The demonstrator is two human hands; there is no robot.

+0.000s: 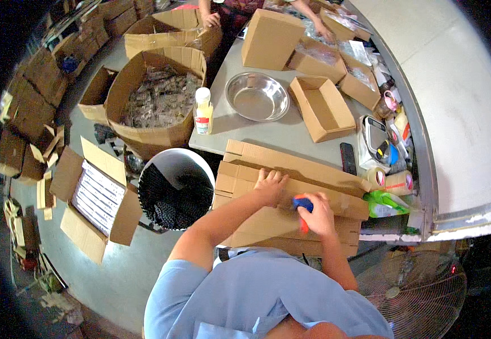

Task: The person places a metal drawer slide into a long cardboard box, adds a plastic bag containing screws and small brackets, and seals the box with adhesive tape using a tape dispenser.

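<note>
A cardboard box (245, 212) lies flat along the near edge of the table in front of me, its long flaps folded. My left hand (271, 187) presses on its upper side with the fingers spread. Just to the right, my right hand (318, 214) is closed around a blue and orange-red tape dispenser (302, 204), held against the cardboard near the middle seam. Part of the dispenser is hidden by the fingers.
Beyond the cardboard are a steel bowl (257, 96), an open carton (323, 108), a bottle (203, 112), a phone (348, 158) and tape rolls (398, 183). A white bucket (193, 157) of black pieces stands left. A fan (409, 294) is behind right. Another person's hand (323, 31) reaches among far boxes.
</note>
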